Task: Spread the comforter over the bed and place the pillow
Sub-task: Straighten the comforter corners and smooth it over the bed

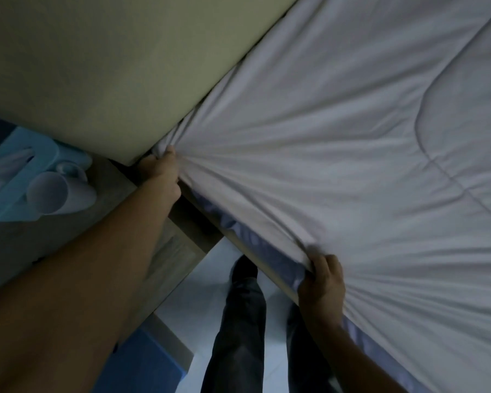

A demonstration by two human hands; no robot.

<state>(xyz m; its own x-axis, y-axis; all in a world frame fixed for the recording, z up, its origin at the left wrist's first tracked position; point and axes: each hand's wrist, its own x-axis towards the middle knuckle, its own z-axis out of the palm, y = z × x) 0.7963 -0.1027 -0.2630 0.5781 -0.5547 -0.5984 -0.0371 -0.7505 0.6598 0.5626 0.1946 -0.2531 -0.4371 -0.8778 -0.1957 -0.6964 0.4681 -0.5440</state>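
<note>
A white quilted comforter (pixel 338 165), soft and matte with curved stitch lines, covers the bed up to a smooth, pale padded headboard (pixel 97 66); tight creases fan across the fabric from two gathered points on its near edge. Beneath that edge show a strip of blue striped sheet (pixel 278 263) and a light wooden bed rail (pixel 270 275). Beside the headboard stands a wood-grain counter (pixel 114 188) bearing a light-blue tray (pixel 17 171) and white cylindrical cups (pixel 47 194) lying on their sides. The floor (pixel 210 279) is pale and glossy; the room is dim. The left hand (pixel 160 168) is at the corner where comforter meets headboard, its fingers (pixel 169 153) curled tightly round bunched fabric. The right hand (pixel 322 282) grips the side edge further along, fingers (pixel 323 262) hooked over the top of the comforter, thumb hidden beneath.
</note>
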